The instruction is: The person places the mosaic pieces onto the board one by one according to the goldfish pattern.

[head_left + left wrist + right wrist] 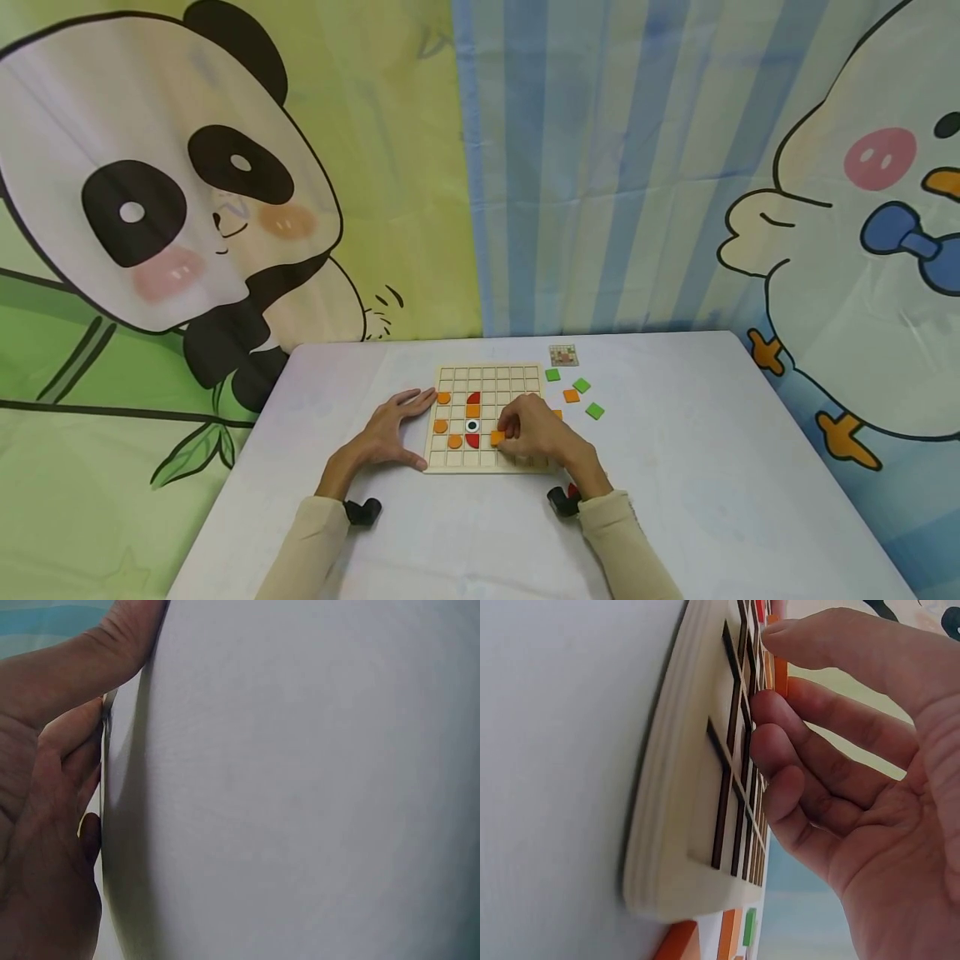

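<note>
A pale wooden grid board [491,379] lies on the white table. My left hand [386,429] rests along its left edge, fingers extended and thumb spread toward the near corner. Over the lower right part of the grid, my right hand [536,429] pinches an orange square tile [497,437]; the right wrist view shows this tile [781,675] between thumb and fingers. In one column sit a red quarter-round piece [474,398], an orange square [473,411], a white disc with a black dot [472,426] and another red piece [472,442]. Orange discs [440,426] lie left of them.
Right of the board are several green tiles [581,385] and a loose orange tile [572,396]; another is partly hidden by my right hand. A small patterned card [564,355] lies behind them. Something red [573,490] shows beside my right wrist. Printed curtains stand behind the table.
</note>
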A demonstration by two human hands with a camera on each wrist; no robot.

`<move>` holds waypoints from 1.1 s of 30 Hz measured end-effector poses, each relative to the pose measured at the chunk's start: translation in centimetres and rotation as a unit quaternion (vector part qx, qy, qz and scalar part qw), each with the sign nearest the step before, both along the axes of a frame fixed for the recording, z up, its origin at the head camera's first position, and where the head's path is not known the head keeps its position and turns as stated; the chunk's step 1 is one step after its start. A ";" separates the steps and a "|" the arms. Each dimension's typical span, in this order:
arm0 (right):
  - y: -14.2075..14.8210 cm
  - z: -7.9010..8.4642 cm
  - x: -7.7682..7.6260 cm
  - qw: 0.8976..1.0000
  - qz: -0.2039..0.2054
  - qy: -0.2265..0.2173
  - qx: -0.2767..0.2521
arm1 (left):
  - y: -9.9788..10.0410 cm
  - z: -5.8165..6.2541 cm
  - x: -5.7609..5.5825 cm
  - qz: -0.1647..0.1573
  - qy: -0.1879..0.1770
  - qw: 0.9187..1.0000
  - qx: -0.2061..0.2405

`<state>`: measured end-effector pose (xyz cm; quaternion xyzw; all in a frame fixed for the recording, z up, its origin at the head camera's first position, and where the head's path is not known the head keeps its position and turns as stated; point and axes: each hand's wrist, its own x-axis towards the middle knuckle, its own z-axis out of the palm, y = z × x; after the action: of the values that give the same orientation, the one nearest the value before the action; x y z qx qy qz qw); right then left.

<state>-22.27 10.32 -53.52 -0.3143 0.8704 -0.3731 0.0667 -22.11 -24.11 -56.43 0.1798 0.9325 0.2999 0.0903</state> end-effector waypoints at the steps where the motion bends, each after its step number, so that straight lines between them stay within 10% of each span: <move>1: -0.1 0.1 0.1 1.000 0.001 0.002 0.001 | 0.0 0.0 0.0 -0.001 0.002 1.000 0.000; 33: -1.8 0.9 0.2 0.999 0.015 0.008 0.037 | -0.2 -0.1 -0.1 -0.015 0.016 1.000 0.011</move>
<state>-22.05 8.56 -52.62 -0.3273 0.8796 -0.3367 0.0766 -22.17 -24.32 -56.49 0.1995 0.9278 0.3055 0.0774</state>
